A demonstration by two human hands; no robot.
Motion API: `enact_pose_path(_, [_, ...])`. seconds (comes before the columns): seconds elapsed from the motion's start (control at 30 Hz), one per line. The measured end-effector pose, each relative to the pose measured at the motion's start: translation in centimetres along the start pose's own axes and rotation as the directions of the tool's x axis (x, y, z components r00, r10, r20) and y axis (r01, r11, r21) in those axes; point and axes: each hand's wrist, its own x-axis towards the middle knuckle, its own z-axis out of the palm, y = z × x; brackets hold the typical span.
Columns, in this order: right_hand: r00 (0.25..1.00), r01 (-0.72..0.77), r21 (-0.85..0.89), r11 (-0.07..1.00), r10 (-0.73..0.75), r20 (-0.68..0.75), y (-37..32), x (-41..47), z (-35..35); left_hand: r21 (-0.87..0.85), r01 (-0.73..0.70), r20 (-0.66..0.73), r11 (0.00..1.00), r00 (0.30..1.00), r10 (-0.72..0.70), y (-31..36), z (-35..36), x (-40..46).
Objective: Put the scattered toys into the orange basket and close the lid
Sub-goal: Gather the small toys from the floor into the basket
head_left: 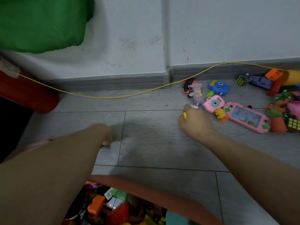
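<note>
The orange basket [146,187] sits at the bottom edge, holding several toys. My right hand [194,120] reaches toward the scattered toys on the floor and grips a small yellow piece [184,115], with something white at its fingertips. Just beyond it lie a purple figure [198,93], a pink toy camera [213,103] and a pink handheld game [246,117]. A blue toy [219,87] and a puzzle cube [243,79] lie nearer the wall. My left hand [105,135] rests on the floor with its fingers curled under, out of sight.
A yellow cord [113,96] runs along the skirting board. A red cylinder [27,93] lies at the left under a green cloth [42,23]. More toys pile up at the right edge [284,101]. Grey plank floor [154,143] lies between my arms.
</note>
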Motion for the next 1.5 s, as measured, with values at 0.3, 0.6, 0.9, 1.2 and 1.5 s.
enact_pose_path(0.3, [0.902, -0.429, 0.738, 0.522, 0.207, 0.378, -3.7, -1.0, -2.7, -0.144, -0.088, -0.085, 0.986, 0.993, 0.076, -1.1, 0.2, 1.8])
enact_pose_path(0.6, [0.896, -0.421, 0.751, 0.509, 0.101, 0.433, -6.0, -4.3, -4.9, -0.136, -0.056, -0.144, 0.989, 0.989, 0.036, -4.6, 0.4, -0.2])
enact_pose_path(0.9, [0.874, -0.454, 0.704, 0.546, 0.118, 0.472, -5.4, -4.0, -3.0, -0.137, -0.017, -0.008, 0.99, 1.0, 0.016, -4.5, 1.1, 0.6])
enact_pose_path(1.2, [0.838, -0.528, 0.71, 0.466, 0.151, 0.524, -4.8, -3.1, -1.5, -0.01, -0.087, -0.015, 0.996, 0.996, 0.086, -2.6, 2.6, 1.8])
enact_pose_path(1.5, [0.785, -0.607, 0.738, 0.295, 0.075, 0.615, -6.5, -4.0, -5.4, -0.15, -0.333, -0.147, 0.931, 0.939, 0.312, 0.5, -0.6, -1.4])
